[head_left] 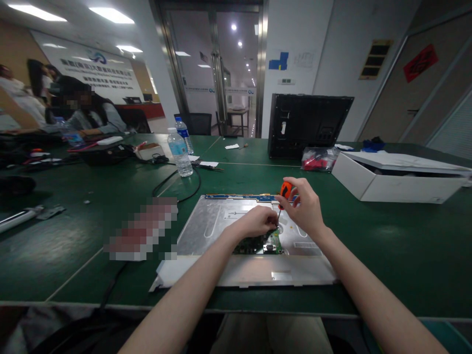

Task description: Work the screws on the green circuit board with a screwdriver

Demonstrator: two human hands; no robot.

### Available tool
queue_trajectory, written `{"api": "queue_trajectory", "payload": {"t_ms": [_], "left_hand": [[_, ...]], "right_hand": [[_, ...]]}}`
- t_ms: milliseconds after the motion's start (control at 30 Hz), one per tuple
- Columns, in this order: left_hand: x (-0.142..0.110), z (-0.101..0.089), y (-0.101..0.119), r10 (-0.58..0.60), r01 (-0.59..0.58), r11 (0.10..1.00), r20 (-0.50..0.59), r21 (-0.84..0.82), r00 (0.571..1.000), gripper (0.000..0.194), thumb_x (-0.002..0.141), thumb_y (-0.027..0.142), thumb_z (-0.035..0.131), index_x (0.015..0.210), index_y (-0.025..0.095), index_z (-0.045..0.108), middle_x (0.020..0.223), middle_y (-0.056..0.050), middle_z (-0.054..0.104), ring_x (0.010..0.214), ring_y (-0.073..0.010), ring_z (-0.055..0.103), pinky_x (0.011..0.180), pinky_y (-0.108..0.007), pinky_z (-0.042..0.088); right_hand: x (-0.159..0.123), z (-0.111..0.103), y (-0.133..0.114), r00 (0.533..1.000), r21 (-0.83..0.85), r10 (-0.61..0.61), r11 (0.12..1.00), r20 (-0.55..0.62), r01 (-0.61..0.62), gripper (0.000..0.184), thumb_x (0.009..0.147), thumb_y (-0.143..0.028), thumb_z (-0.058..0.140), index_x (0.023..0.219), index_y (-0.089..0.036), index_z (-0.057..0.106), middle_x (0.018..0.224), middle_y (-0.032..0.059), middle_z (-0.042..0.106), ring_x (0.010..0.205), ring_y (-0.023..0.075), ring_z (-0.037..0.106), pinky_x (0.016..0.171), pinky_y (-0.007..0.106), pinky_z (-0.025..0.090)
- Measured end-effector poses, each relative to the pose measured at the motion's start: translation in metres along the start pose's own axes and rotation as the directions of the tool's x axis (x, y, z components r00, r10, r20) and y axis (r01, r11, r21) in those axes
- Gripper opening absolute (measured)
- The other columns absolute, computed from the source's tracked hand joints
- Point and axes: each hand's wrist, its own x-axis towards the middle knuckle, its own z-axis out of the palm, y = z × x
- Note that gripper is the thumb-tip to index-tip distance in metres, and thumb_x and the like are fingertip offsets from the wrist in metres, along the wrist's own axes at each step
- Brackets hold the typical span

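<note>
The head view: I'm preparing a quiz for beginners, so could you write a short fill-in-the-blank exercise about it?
1. Of the two hands, the ____ one holds the screwdriver by its handle.
2. The left hand is near a circuit board that is ____ in colour.
3. The two neighbouring bottles stand to the ____ of the black monitor in the picture.

Missing words: right; green; left.

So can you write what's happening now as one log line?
right hand: holds orange-handled screwdriver | left hand: close to screwdriver shaft | below: green circuit board on metal panel
</note>
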Motion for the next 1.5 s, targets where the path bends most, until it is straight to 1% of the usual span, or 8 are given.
{"api": "queue_trajectory", "payload": {"t_ms": [233,500,733,967,1133,1233,1400,1500], "left_hand": [[0.002,0.0033,-0.0037,-0.013,0.013,1.0,-0.001,0.0,1.0,0.011,0.075,0.008,0.062,0.078,0.014,0.07,0.075,-0.003,0.07,0.068,-0.0148,0.061,0.063,-0.022,0.042],[0.0024,0.0036,-0.0045,-0.019,0.019,1.0,-0.003,0.016,1.0,0.009,0.075,0.008,0.063,0.078,0.014,0.069,0.075,-0.003,0.07,0.069,-0.0158,0.06,0.064,-0.023,0.041],[0.0016,0.0037,-0.0051,-0.01,0.01,1.0,-0.004,0.008,1.0,0.009,0.076,0.009,0.063,0.079,0.014,0.069,0.076,-0.003,0.07,0.069,-0.0148,0.06,0.064,-0.022,0.042],[0.0016,0.003,-0.0048,0.005,-0.005,1.0,-0.005,0.009,1.0,0.011,0.075,0.007,0.062,0.077,0.014,0.07,0.076,-0.003,0.07,0.072,-0.0156,0.061,0.066,-0.022,0.042],[0.0017,0.0031,-0.0055,0.0,0.001,1.0,-0.012,0.011,1.0,0.011,0.074,0.008,0.062,0.078,0.014,0.07,0.075,-0.003,0.07,0.07,-0.0156,0.061,0.065,-0.023,0.042],[0.0015,0.0032,-0.0058,0.001,-0.001,1.0,-0.011,0.008,1.0,0.012,0.074,0.007,0.061,0.078,0.014,0.07,0.075,-0.002,0.069,0.07,-0.0151,0.061,0.064,-0.022,0.041],[0.0013,0.003,-0.0051,0.012,-0.012,1.0,-0.011,0.005,1.0,0.013,0.074,0.006,0.06,0.078,0.014,0.07,0.074,-0.003,0.069,0.068,-0.0148,0.06,0.064,-0.022,0.041],[0.0016,0.0029,-0.0049,0.023,-0.023,1.0,-0.008,0.002,1.0,0.014,0.074,0.006,0.06,0.079,0.014,0.07,0.074,-0.002,0.069,0.068,-0.0143,0.059,0.063,-0.022,0.041]], "right_hand": [[-0.0016,0.0006,-0.0012,1.0,0.008,0.022,1.0,-0.02,-0.022,0.036,0.084,-0.022,0.055,0.12,-0.022,0.051,0.092,0.0038,0.061,0.064,0.0128,0.057,0.054,0.025,0.048],[0.0005,0.0001,0.0004,0.999,-0.028,0.011,1.0,-0.036,-0.012,0.032,0.084,-0.03,0.062,0.114,-0.022,0.057,0.095,0.0043,0.059,0.064,0.0122,0.056,0.053,0.025,0.048],[-0.0004,0.0001,-0.0005,0.999,0.011,0.016,1.0,-0.032,-0.016,0.039,0.085,-0.021,0.054,0.123,-0.021,0.053,0.093,0.0041,0.062,0.067,0.0131,0.058,0.056,0.026,0.05],[-0.0001,0.0004,-0.0005,1.0,-0.016,0.003,1.0,0.001,-0.003,0.035,0.086,-0.028,0.057,0.122,-0.026,0.056,0.099,0.0043,0.059,0.064,0.0112,0.057,0.054,0.026,0.05],[0.0001,-0.0002,-0.0017,1.0,-0.019,0.011,1.0,-0.004,-0.011,0.04,0.086,-0.023,0.053,0.127,-0.024,0.052,0.099,0.0054,0.06,0.066,0.0126,0.058,0.056,0.027,0.051],[-0.0011,0.0006,-0.0005,0.999,0.006,0.034,0.999,-0.011,-0.034,0.041,0.084,-0.022,0.052,0.125,-0.022,0.051,0.099,0.0063,0.064,0.069,0.015,0.06,0.058,0.028,0.051],[-0.0024,0.0032,0.0009,0.996,-0.009,0.086,0.996,-0.014,-0.086,0.036,0.083,-0.032,0.059,0.117,-0.023,0.051,0.093,0.0049,0.067,0.067,0.0167,0.062,0.058,0.029,0.051],[-0.0033,0.0043,0.0007,0.993,0.018,0.116,0.993,-0.009,-0.116,0.038,0.084,-0.029,0.056,0.12,-0.023,0.044,0.089,0.0034,0.067,0.067,0.0167,0.063,0.057,0.028,0.05]]}}
